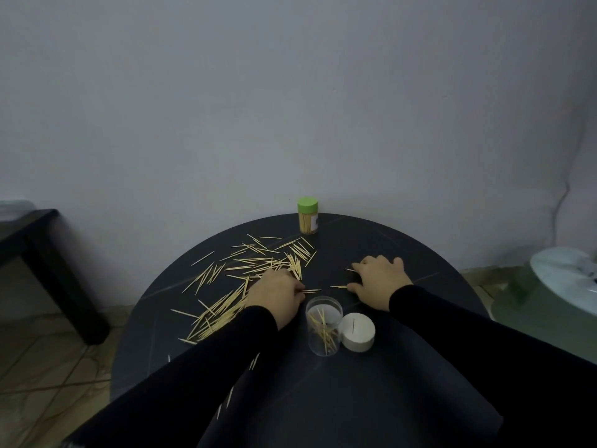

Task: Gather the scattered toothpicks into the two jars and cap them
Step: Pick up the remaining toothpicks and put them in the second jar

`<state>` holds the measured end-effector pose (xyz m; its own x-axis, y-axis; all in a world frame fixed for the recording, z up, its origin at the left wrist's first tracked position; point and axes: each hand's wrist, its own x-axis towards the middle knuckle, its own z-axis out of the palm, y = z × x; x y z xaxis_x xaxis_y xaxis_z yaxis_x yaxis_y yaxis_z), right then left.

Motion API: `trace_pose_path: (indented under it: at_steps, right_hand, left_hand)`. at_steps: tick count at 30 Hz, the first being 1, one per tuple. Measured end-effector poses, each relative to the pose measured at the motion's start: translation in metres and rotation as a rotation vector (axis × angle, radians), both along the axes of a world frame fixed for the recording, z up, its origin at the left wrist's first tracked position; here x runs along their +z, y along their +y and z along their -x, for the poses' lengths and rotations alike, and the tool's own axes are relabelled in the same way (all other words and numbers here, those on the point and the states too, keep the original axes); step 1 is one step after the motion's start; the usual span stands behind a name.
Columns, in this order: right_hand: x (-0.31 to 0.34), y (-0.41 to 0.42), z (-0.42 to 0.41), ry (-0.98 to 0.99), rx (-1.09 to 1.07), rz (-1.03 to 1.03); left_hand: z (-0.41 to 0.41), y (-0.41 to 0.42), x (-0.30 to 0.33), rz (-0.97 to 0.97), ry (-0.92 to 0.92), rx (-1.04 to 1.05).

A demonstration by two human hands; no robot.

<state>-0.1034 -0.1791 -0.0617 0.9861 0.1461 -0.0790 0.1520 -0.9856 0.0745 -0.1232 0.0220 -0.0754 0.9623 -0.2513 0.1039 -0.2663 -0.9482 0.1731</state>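
Many pale toothpicks (258, 263) lie scattered over the left half of a round black table (371, 240). A clear open jar (324, 324) holding several toothpicks stands near me, with its white cap (357, 333) beside it on the right; one toothpick lies on that cap. At the far edge stands a second jar (308, 218), full and closed with a green cap. My left hand (276, 294) rests on the pile, fingers pinched on toothpicks that stick out to the right. My right hand (381, 279) lies palm down, fingers spread, touching two stray toothpicks.
A pale wall rises right behind the table. A dark low table (35, 250) stands at the left. A green and white object (555, 286) sits at the right edge. The floor below is tiled. A few toothpicks lie near my left sleeve.
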Motion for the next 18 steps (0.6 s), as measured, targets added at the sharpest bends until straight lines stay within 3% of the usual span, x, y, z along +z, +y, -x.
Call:
trace_pose_path:
  at_steps: [8, 13, 18]
  right_hand:
    - [0.006, 0.006, -0.002, -0.061, 0.092, -0.029]
    - [0.009, 0.016, 0.0, 0.016, 0.174, 0.307]
    - [0.002, 0.03, 0.004, -0.02, 0.178, 0.568]
  left_hand:
    - [-0.005, -0.006, 0.008, -0.081, 0.052, -0.007]
    - [-0.009, -0.005, 0.011, -0.375, 0.196, -0.1]
    - [-0.006, -0.006, 0.001, -0.461, 0.117, -0.155]
